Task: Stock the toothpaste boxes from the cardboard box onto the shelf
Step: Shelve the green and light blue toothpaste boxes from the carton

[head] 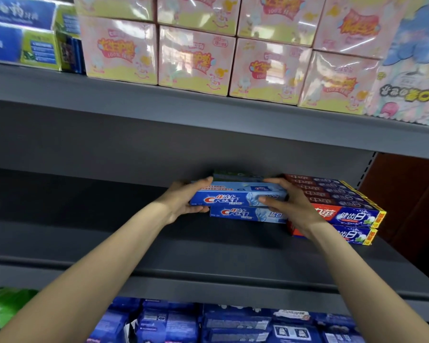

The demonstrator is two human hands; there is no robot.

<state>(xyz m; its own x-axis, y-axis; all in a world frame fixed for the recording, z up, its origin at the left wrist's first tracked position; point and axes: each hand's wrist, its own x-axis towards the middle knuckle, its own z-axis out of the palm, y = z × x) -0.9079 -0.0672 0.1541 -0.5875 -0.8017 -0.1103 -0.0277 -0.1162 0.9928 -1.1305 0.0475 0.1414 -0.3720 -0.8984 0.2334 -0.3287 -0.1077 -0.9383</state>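
The long blue-and-white Crest toothpaste carton (235, 194), thin printed cardboard, sits at mid-frame atop a matching blue carton (248, 215) on the dark grey metal shelf (159, 243). It looks light and stiff, yet crushable and slick-faced, so the two ends seem the best hold. The left hand (183, 200) curls round its left end; the right hand (286, 203) pinches its right end. Red-and-blue toothpaste cartons (352, 214) are stacked just right.
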